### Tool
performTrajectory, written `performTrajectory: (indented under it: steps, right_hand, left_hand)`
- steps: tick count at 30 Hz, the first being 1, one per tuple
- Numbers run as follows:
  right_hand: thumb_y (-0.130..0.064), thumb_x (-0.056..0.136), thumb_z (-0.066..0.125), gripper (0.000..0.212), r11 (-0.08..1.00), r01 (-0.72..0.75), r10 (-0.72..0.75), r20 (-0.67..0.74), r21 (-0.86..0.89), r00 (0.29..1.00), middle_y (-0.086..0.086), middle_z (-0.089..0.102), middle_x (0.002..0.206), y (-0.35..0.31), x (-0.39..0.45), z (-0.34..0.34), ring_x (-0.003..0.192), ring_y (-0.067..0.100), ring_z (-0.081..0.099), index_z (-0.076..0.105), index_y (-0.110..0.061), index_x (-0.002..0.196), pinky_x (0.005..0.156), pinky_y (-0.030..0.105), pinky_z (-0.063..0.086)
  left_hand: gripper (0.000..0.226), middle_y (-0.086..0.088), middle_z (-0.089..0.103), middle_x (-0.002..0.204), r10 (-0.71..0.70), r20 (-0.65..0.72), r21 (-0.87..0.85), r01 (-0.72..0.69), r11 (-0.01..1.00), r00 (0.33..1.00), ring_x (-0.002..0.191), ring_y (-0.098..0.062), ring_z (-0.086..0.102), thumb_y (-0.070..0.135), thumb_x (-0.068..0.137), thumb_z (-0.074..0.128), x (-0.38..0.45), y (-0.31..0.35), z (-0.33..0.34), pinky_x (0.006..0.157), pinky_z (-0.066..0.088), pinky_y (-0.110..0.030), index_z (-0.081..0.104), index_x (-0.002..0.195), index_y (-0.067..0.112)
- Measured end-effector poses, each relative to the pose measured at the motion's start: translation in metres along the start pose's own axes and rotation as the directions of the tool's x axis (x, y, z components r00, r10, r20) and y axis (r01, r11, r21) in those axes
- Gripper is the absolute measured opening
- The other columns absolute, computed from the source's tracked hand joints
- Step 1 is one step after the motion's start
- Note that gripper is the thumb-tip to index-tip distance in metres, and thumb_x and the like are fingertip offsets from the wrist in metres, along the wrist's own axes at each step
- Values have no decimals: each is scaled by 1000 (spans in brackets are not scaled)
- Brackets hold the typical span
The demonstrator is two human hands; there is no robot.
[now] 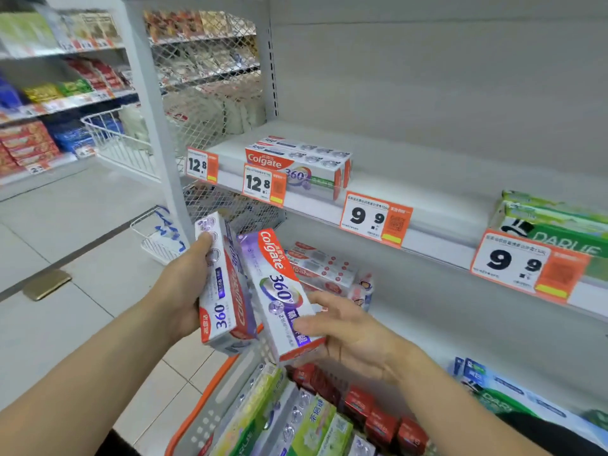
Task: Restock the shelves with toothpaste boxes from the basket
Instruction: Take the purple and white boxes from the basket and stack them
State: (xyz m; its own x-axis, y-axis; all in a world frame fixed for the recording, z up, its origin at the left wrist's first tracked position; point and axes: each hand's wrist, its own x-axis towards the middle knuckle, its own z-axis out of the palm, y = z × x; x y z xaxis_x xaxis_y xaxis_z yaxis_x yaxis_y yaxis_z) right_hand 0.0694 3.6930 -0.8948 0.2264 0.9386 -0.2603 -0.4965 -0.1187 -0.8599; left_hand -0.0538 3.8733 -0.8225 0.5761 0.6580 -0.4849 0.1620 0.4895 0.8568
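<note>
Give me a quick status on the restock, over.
Left hand grips one Colgate 360 box. Right hand holds a second Colgate 360 box above the basket. Matching boxes on upper shelf, space beside them.

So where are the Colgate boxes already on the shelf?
In the head view, the shelved Colgate boxes sit left of centre on the upper shelf, just behind the second 12.8 price tag.

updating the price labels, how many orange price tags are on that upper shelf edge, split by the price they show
12.8 tags: 2, the second sits in front of the Colgate boxes
9.9 tags: 2, the second sits in front of the Darlie boxes
Total: 4
</note>
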Motion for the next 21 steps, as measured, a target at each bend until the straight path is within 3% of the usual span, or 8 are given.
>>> performTrajectory:
  steps: [3, 5, 7, 10, 14, 17, 21]
  right_hand:
    - [-9, 81, 79, 57, 973, 155, -173, -97, -172, 980, 18, 72, 115, -8, -5, 9, 96, 28, 72, 55, -10, 133, 79, 40, 61]
    - [-13, 80, 78, 55, 939, 220, -260, -127, -264, 957, 14, 72, 117, -16, -8, 16, 102, 29, 72, 60, -14, 131, 84, 43, 60]
    - [-11, 80, 80, 51, 924, 257, -306, -145, -284, 941, 12, 73, 116, -27, -8, 25, 102, 33, 72, 63, -10, 129, 84, 48, 60]
    - [-10, 81, 78, 38, 887, 299, -398, -255, -352, 881, 10, 77, 105, -55, -4, 37, 87, 25, 75, 69, -9, 118, 71, 34, 61]
    - [-12, 73, 88, 38, 770, 354, -570, -323, -531, 756, 7, 77, 97, -122, 24, 50, 83, 30, 75, 69, -19, 105, 74, 42, 62]
    - [-2, 73, 85, 37, 720, 389, -628, -300, -575, 718, 4, 75, 82, -174, 68, 65, 65, 21, 71, 66, -11, 104, 60, 35, 60]
    - [-5, 64, 92, 42, 598, 318, -698, -284, -735, 657, 18, 74, 99, -235, 150, 74, 86, 36, 73, 67, -13, 97, 72, 51, 62]
  left_hand:
    - [42, -18, 77, 96, 14, 148, 100, -29, 995, 989, 74, -31, 76, 42, 87, 68, -8, 9, 10, 60, 63, -39, 70, 108, 5]
    - [32, -21, 76, 96, 65, 141, 183, -90, 979, 988, 75, -33, 76, 15, 84, 75, -8, 13, 16, 61, 63, -40, 68, 111, -2]
    - [27, -24, 75, 93, 94, 108, 190, -114, 975, 990, 72, -35, 74, 3, 85, 72, -6, 21, 20, 60, 63, -42, 66, 111, -6]
    - [23, -21, 73, 91, 133, 59, 56, -136, 989, 989, 66, -35, 69, 6, 82, 65, 3, 37, 15, 61, 61, -39, 66, 104, 1]
    - [17, -13, 68, 69, 205, -20, -23, -205, 978, 979, 53, -26, 64, 22, 82, 70, 13, 61, 2, 65, 58, -38, 64, 90, 8]
    - [20, -11, 71, 65, 254, -49, -48, -257, 965, 966, 50, -23, 66, 25, 85, 73, 15, 71, -12, 63, 58, -34, 67, 91, 8]
    - [12, -13, 72, 72, 146, 71, -40, -143, 989, 987, 56, -23, 65, 15, 85, 73, 28, 81, -36, 65, 58, -32, 71, 92, 5]
